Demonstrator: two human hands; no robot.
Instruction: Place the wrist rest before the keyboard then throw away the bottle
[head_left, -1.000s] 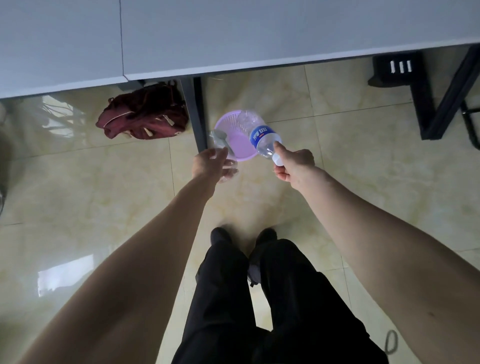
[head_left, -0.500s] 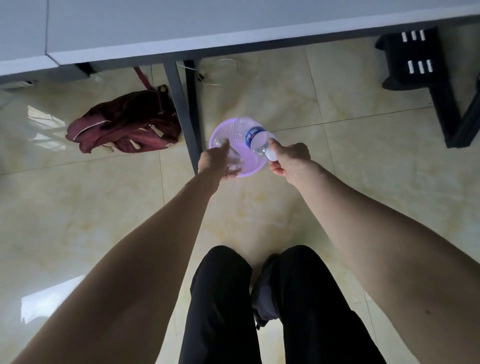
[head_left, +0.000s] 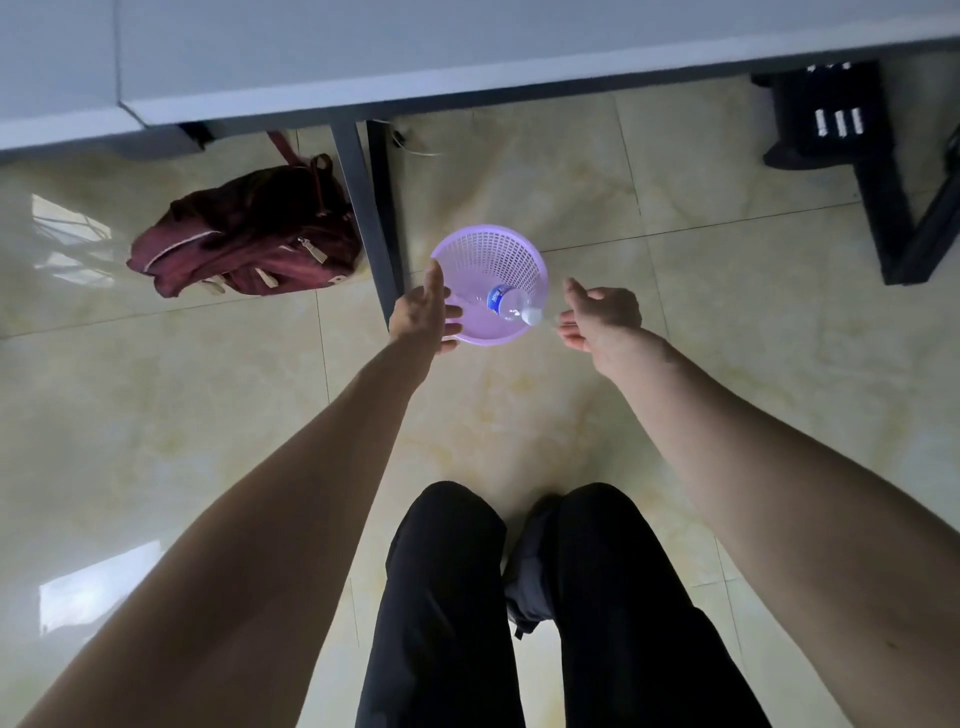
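A clear plastic bottle (head_left: 508, 304) with a blue label and white cap lies tilted inside a purple mesh waste basket (head_left: 498, 248) on the tiled floor, its cap resting near the basket's right front rim. My left hand (head_left: 422, 310) hovers over the basket's left rim, fingers apart, holding nothing. My right hand (head_left: 597, 316) is just right of the basket, fingers spread and empty, apart from the bottle cap. The wrist rest and keyboard are out of view.
A grey desk edge (head_left: 467, 88) runs across the top, with a dark desk leg (head_left: 371, 218) just left of the basket. A maroon backpack (head_left: 249, 234) lies on the floor at left. A black frame (head_left: 872, 171) stands at right. My legs (head_left: 519, 613) are below.
My right hand let go of the bottle, which dropped into the basket. Both hands opened and drew apart from it.
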